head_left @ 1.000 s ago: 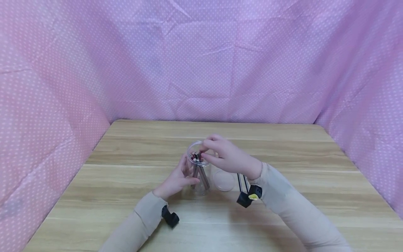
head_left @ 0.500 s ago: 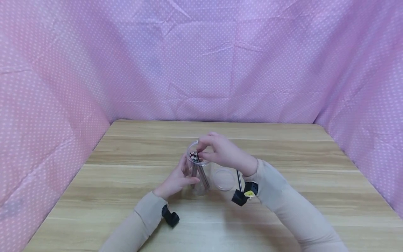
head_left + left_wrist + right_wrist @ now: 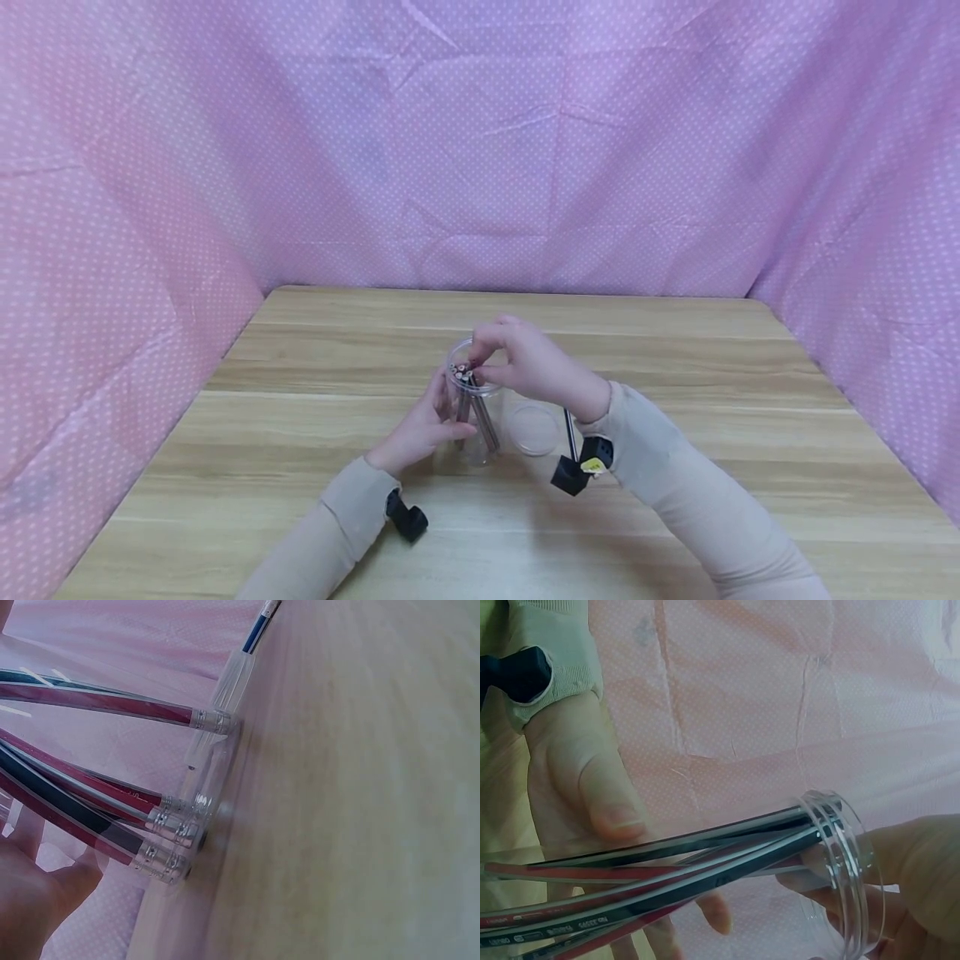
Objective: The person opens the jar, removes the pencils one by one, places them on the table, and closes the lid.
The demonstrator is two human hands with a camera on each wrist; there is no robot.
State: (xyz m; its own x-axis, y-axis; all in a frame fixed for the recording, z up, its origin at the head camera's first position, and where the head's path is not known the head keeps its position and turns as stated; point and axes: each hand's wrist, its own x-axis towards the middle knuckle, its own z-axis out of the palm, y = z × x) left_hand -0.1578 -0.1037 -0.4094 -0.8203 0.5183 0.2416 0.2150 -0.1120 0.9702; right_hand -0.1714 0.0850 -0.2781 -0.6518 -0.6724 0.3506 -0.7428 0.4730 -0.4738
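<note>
Head view: your left hand (image 3: 420, 429) curls round the jar (image 3: 483, 390) of pencils (image 3: 484, 421), left of the lid (image 3: 533, 429); your right hand (image 3: 536, 362) is at its mouth, thumb and finger nearly meeting, possibly on a pencil, I can't tell. Steady the jar; crossed pencils may snag.

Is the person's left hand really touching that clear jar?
Touching. The head view shows the left hand wrapped round the jar, thumb across its front.
</note>
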